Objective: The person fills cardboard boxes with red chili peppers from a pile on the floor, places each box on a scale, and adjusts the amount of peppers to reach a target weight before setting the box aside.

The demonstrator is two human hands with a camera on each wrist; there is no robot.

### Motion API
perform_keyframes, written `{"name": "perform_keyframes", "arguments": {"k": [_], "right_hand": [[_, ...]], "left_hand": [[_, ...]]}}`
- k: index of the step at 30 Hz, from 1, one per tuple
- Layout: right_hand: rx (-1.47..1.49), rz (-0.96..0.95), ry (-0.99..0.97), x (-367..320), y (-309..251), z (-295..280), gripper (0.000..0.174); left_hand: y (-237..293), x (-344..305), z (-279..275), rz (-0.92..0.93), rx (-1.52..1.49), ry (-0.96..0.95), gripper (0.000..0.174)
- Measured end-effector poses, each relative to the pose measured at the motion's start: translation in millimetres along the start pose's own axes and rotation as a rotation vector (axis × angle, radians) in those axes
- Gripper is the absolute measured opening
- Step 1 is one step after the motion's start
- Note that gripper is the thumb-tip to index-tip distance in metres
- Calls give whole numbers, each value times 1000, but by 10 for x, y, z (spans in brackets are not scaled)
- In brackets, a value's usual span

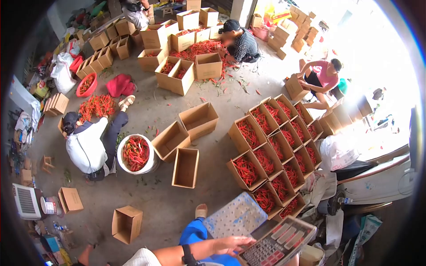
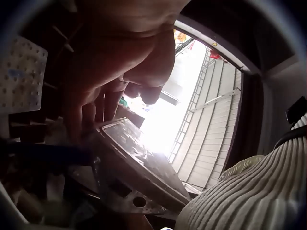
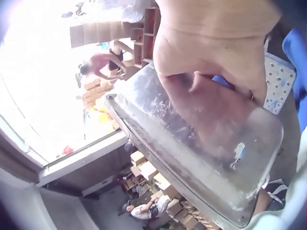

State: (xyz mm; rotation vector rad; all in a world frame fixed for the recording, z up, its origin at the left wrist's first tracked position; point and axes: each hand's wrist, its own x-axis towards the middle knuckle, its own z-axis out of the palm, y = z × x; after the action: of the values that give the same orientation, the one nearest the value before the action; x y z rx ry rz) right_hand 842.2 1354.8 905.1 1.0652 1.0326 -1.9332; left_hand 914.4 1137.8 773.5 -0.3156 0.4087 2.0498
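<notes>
A platform scale has a dimpled metal weighing plate (image 1: 235, 217) and a display head (image 1: 277, 241) with keys and several readout windows. My left hand (image 1: 233, 244), with a black band on the wrist, reaches over the keypad from the left, fingers extended onto the keys. In the left wrist view that hand (image 2: 129, 57) hangs above the edge of the display head (image 2: 139, 148). My right hand (image 3: 216, 52) lies against the display head's shiny plastic casing (image 3: 201, 139); in the head view it is mostly hidden, and I cannot tell whether its fingers curl round the casing.
Rows of cartons (image 1: 266, 159) filled with red chili peppers stand past the plate. Several empty cartons (image 1: 185, 167) and a white bucket (image 1: 151, 166) of peppers stand left of them. People work by a pepper pile (image 1: 97, 106), at the back and at right. Sacks (image 1: 339, 150) crowd the right.
</notes>
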Motion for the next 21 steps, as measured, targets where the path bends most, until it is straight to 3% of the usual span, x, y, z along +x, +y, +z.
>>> {"name": "perform_keyframes", "arguments": {"k": [8,9,13,17,21], "right_hand": [[-34,-100,-370,100,-558,1299,60],[-48,-148,-364,93,-647,1469,53],[-29,-97,-497,334,-1104,1971,65],[60,-146,-587,488,-1533,2722,79],[14,-72,-745,851,-1992,2927,88]], "left_hand": [[1456,-790,556,413,78,-100,59],[1637,-821,590,442,77,-50,61],[2396,-791,649,556,34,-89,62],[3261,-726,629,576,94,-80,60],[4006,-746,748,526,117,-8,61]]}}
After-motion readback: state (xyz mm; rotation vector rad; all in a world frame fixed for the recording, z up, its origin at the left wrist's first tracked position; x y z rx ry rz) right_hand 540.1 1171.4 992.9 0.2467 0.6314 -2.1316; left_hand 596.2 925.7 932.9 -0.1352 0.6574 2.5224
